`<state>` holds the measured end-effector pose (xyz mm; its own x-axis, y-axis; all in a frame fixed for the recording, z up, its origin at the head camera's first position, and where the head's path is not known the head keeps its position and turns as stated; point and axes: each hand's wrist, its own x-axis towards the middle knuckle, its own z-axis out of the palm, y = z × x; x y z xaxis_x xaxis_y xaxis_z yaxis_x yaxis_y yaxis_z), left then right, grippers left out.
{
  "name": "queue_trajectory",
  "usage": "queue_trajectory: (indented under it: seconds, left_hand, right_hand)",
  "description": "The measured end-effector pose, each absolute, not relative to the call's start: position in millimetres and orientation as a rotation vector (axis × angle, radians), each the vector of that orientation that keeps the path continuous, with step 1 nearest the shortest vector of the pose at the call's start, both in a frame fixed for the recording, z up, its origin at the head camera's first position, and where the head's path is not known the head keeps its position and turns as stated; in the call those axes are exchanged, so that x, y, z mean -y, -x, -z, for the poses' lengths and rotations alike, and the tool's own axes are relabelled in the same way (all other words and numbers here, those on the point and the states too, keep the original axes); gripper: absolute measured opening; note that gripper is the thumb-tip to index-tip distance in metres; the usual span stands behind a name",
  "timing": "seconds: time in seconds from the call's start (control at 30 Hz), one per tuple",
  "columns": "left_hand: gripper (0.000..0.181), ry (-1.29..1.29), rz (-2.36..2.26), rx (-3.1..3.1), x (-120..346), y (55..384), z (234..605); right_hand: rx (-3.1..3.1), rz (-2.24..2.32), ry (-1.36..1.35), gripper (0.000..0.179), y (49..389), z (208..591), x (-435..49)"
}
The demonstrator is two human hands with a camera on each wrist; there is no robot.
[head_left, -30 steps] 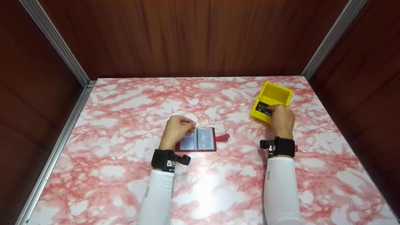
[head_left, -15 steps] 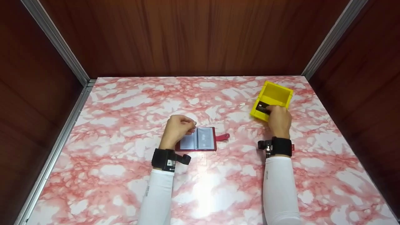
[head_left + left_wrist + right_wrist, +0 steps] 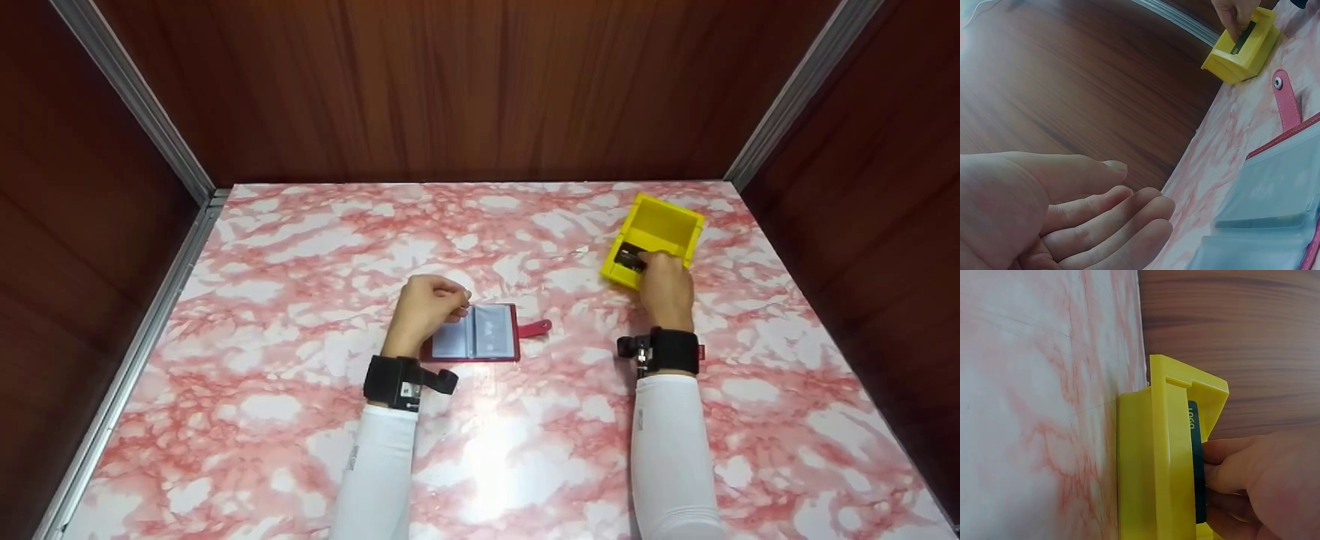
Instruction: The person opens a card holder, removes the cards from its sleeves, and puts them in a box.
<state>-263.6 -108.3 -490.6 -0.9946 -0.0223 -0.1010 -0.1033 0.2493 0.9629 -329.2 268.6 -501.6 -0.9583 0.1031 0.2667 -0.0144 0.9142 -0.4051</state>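
My right hand [image 3: 667,291] reaches into a yellow box [image 3: 664,217] at the table's right rear and pinches a black card [image 3: 631,256] there. Seen from the right wrist, the card [image 3: 1198,464] stands on edge by the box wall, with the fingertips against one face and part of the word LOGO showing. A red card holder [image 3: 495,332] lies spread open mid-table, its clear sleeves facing up. Over its left half hovers my left hand [image 3: 429,309]; the left wrist view shows its fingers loosely bent, holding nothing.
A red snap strap [image 3: 535,328] sticks out from the holder's right side. The table [image 3: 300,247] has a pink and white marbled top. Brown wood-grain panels [image 3: 465,90] with metal corner rails surround it at back and sides.
My right hand has shifted slightly left within the box. The large lettering seen on a card earlier no longer shows; a dark card face shows instead. My left hand stays in place.
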Motion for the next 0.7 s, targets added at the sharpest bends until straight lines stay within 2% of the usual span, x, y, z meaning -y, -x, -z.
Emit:
queue_trajectory:
  seconds: [0.33, 0.7]
  left_hand:
    - [0.013, 0.131, -1.881, -2.41, 108.4, 265.0, 491.2]
    - [0.016, 0.118, -1.905, -2.395, 108.8, 265.9, 491.3]
  right_hand:
    - [2.872, -0.606, 0.008, 0.042, 327.6, 501.9, -270.0]
    - [2.897, -0.598, -0.012, 0.035, 328.6, 499.6, -268.6]
